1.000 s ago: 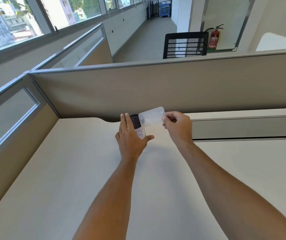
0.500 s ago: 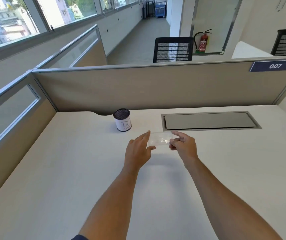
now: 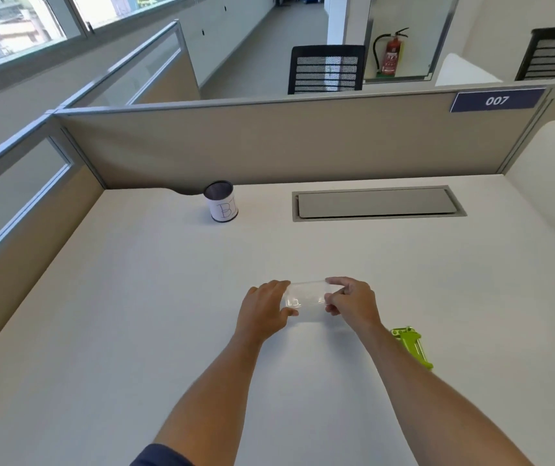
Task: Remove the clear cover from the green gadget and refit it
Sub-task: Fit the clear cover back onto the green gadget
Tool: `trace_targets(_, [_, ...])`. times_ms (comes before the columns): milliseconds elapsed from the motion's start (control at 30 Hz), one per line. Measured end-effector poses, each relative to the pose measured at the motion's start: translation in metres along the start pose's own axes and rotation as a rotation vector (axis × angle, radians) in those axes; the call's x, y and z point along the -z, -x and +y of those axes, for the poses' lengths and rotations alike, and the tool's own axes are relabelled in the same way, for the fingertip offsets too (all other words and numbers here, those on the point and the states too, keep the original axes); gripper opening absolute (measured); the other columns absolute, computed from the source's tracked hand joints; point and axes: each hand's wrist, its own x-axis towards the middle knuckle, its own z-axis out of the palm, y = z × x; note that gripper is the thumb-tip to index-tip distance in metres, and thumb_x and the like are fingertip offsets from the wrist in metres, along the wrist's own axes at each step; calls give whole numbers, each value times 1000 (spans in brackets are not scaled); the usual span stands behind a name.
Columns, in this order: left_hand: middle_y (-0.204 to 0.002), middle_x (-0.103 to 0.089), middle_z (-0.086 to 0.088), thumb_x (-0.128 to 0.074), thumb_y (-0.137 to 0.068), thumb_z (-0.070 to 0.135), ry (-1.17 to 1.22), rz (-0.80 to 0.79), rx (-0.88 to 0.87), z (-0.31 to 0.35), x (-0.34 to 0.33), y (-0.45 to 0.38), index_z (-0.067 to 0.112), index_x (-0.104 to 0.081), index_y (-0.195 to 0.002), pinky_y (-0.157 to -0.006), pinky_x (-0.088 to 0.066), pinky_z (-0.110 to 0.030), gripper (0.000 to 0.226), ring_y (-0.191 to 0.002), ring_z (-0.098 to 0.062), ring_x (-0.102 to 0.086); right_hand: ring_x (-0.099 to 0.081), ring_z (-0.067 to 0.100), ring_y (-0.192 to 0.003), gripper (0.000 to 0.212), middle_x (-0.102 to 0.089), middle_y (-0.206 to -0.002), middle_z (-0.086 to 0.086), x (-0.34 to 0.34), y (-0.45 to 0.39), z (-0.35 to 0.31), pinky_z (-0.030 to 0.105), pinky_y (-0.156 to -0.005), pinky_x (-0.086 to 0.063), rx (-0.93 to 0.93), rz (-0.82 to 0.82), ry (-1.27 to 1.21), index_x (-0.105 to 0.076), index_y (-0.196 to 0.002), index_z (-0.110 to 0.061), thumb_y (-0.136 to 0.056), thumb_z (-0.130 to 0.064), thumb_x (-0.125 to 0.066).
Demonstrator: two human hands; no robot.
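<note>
Both hands out over the middle of a pale desk (image 3: 135, 331), clamped on a clear cover (image 3: 306, 297) held between them. Left hand (image 3: 262, 311) at the cover's left end, fingers over its far edge, thumb on the near edge. Right hand (image 3: 353, 306) at the right end, pinching with thumb and forefinger. Cover roughly level, long side running left to right, low over the desk; touching the surface or just above it, cannot tell. Green gadget (image 3: 412, 346) lying flat on the desk near the right forearm, apart from the cover, partly hidden behind the arm. Farther back, a dark mesh cup (image 3: 220, 203) with a white label marked "B", upright near the partition (image 3: 269, 142). To its right, a grey hatch (image 3: 377, 203) set flush in the desk. On the partition's upper right, a blue plate (image 3: 496, 100) reading "007". Beyond it, a black chair (image 3: 326, 68) and a red extinguisher (image 3: 391, 53).
</note>
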Motion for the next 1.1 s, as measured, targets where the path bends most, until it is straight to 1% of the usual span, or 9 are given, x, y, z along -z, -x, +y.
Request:
trace_targets(133, [-132,-64,4,-73,-86,46,25,-58,-3,7,-9,20,23,-55,-140,-100,-43,-35,61,-120,-21,-60,-70,13,-52,29,-74,-63,9,9,18,13,27,-56,-60,-5,-11,109,-76,-105,-14,-80,-1,-72])
trace_targets(267, [-123,-67,5,-75,-81,41,66,-103,19,13,-16,40,23,-59,-134,-94,-49,-35,58,-113,-21,-63,-76,25,-67,23,-76,-70,12,15,31,22,37,-69,-63,33,-52,224,-76,-103,-14,-83,-4,-73])
trace_targets(433, [-108,-65,8,-84,-71,41,121,-129,58,22,-20,53,26,-64,-121,-77,-41,-27,56,-104,-17,-60,-72,22,-81,24,-73,-76,4,21,42,34,28,-74,-57,57,-59,321,-79,-105,-12,-82,-8,-76])
trace_targets(500, [-105,-64,9,-86,-68,41,135,-141,63,25,-22,56,26,-66,-120,-78,-41,-28,58,-103,-16,-59,-68,21,-84,24,-72,-78,3,24,46,38,29,-79,-56,71,-62,351,-79,-105,-10,-81,-8,-78])
trace_targets(600, [-103,-63,10,-88,-64,41,169,-147,87,28,-24,60,28,-68,-120,-78,-44,-29,61,-103,-15,-57,-70,23,-91,25,-77,-91,8,28,52,40,31,-87,-56,82,-76,409,-79,-107,-9,-82,-10,-78])
trace_targets(733, [-99,-61,10,-91,-57,39,246,-153,146,31,-26,66,32,-71,-114,-86,-52,-36,60,-104,-14,-56,-72,25,-100,26,-78,-103,11,29,60,42,33,-94,-56,86,-82,466,-79,-108,-7,-83,-6,-73])
trace_targets(867, [-93,-57,6,-92,-52,36,332,-163,210,31,-28,72,34,-70,-110,-88,-53,-40,62,-100,-20,-57,-71,25,-102,26,-78,-109,9,26,67,42,32,-90,-56,107,-99,529,-79,-108,-8,-85,-6,-66])
trace_targets(1000, [-94,-58,5,-92,-53,34,367,-138,221,29,-30,74,35,-69,-109,-90,-51,-37,61,-99,-18,-55,-69,27,-103,26,-76,-110,7,25,67,40,36,-87,-56,122,-145,612,-79,-105,-9,-86,-10,-61])
trace_targets(1100, [-94,-58,5,-92,-53,34,371,-138,222,29,-31,75,36,-68,-108,-90,-50,-36,61,-99,-17,-54,-69,28,-96,20,-75,-103,7,27,65,40,40,-84,-57,107,-160,649,-76,-97,-7,-83,-19,-68])
